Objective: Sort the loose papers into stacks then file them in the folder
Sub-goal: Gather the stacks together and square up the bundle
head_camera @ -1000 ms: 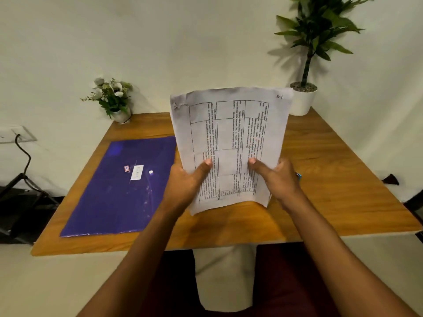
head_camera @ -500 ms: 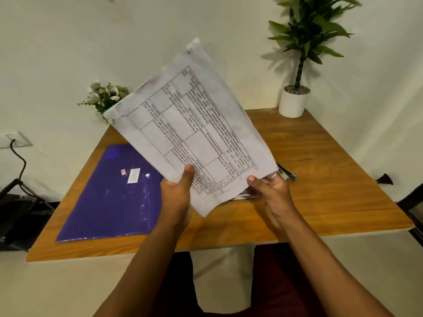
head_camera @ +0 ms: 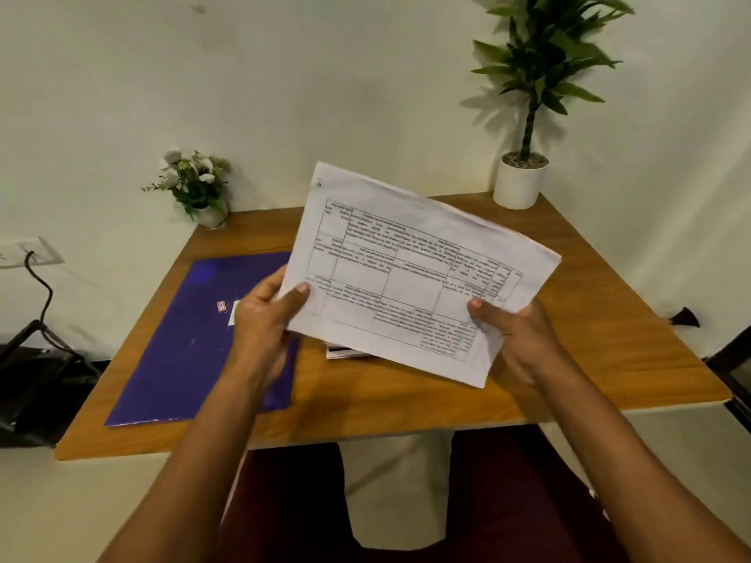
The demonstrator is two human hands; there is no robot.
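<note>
Left hand [head_camera: 262, 323] pinches the left edge of the papers [head_camera: 414, 274], thumb on top, fingers behind, mostly hidden. Right hand [head_camera: 518, 337] pinches their lower right corner the same way. The papers are held tilted above the table [head_camera: 601, 327], print too small to read. They cover an item [head_camera: 345, 352] on the table; only its pale corner shows, identity unclear. The folder [head_camera: 179, 351] lies flat at left, its label [head_camera: 232, 316] partly behind the left hand.
</note>
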